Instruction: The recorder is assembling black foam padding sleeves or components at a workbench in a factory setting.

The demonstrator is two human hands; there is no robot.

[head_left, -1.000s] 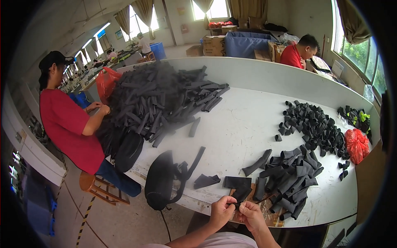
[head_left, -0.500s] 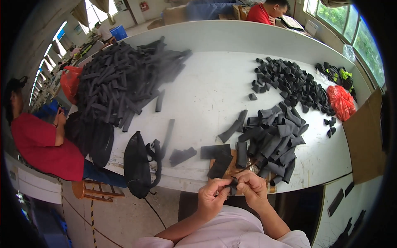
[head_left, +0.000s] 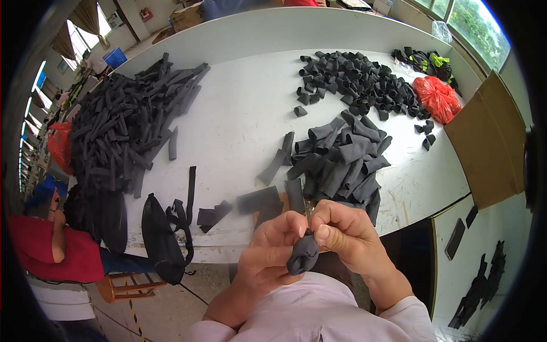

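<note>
Left hand (head_left: 265,251) and right hand (head_left: 354,240), grip clamped on a dark cloth piece (head_left: 303,255) — way more of it showing than before.

1. On the table (head_left: 239,114): strips (head_left: 117,122) far left, rings (head_left: 367,80) far right.
2. Nearer than the rings: tubes (head_left: 345,154).
3. Right of the rings: a sack (head_left: 436,99).
4. At the table's right edge: cardboard (head_left: 487,142).
5. Left of the tubes: a sheet (head_left: 255,200).
6. Across the near left edge: a bag (head_left: 159,239).
7. Nearest, before the tubes: cloth (head_left: 303,255) between left hand (head_left: 263,251) and right hand (head_left: 353,238).
</note>
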